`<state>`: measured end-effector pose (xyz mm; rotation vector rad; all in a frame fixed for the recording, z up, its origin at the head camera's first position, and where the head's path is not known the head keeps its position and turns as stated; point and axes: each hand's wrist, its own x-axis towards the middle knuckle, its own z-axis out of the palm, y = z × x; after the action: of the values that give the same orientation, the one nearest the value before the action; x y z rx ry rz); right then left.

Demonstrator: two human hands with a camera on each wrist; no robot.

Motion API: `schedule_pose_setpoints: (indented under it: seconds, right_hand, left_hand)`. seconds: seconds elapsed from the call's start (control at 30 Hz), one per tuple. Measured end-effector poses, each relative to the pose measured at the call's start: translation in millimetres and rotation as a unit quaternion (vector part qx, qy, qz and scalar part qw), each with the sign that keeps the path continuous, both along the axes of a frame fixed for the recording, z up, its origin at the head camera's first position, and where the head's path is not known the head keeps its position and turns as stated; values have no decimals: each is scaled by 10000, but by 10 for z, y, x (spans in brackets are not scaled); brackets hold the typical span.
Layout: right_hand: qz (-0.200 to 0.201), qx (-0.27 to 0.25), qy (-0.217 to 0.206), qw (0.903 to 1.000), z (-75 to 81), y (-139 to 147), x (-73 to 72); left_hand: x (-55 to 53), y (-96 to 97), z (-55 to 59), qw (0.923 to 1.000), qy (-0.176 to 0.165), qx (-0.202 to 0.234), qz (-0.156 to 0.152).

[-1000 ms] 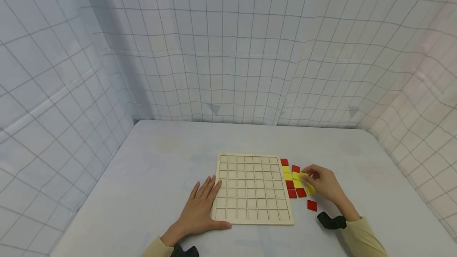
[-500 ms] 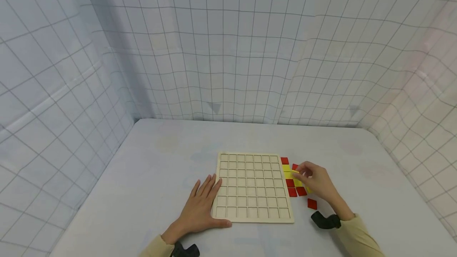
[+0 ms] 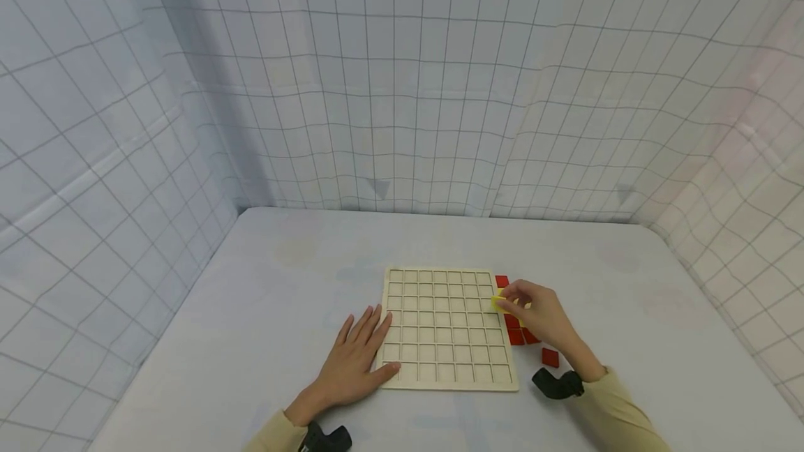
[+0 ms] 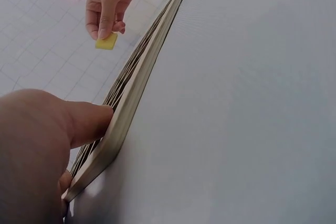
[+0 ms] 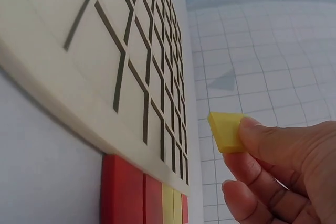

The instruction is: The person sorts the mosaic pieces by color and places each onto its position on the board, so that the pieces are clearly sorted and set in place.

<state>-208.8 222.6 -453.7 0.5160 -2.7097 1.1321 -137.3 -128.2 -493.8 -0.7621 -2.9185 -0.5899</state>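
Observation:
A cream grid board [image 3: 440, 389] with rows of square recesses lies flat on the table. My left hand [image 3: 353, 365] rests along its left edge with straight, spread fingers; in the left wrist view the thumb [image 4: 92, 121] lies on the board's rim. Between thumb and fingertips my right hand [image 3: 541, 312] pinches a yellow square tile [image 5: 227, 131] above the board's right edge. Red tiles [image 3: 516, 337] and yellow ones lie beside that edge, partly hidden under the right hand. The right wrist view shows a red tile [image 5: 123, 190] right against the rim.
One red tile [image 3: 550, 358] lies apart, nearer the right wrist. A black wrist camera [image 3: 557, 383] sits on the right arm, and another black camera [image 3: 326, 439] on the left. White gridded curtains [image 3: 440, 89] surround the white table [image 3: 301, 264] at the back and sides.
My right hand has lifted a yellow tile from the scattered ones and carried it left to the board's right edge. The left thumb has moved up from the board's lower edge onto its corner.

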Motion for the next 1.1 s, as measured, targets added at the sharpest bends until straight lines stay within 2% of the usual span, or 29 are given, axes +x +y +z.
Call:
schedule_pose_setpoints:
  seconds: [0.5, 0.77, 1.1]
  right_hand:
    - [494, -163, 132, 9986, 11, -306, -57]
    - [719, -340, 84, 9968, -5, -462, -90]
    - [673, -102, -102, 9976, 32, -705, -129]
  left_hand:
    - [-1, -15, -13, 9988, 176, 449, -79]
    - [10, -11, -6, 9990, 165, 404, -47]
    - [-3, -23, -32, 9992, 217, 319, -110]
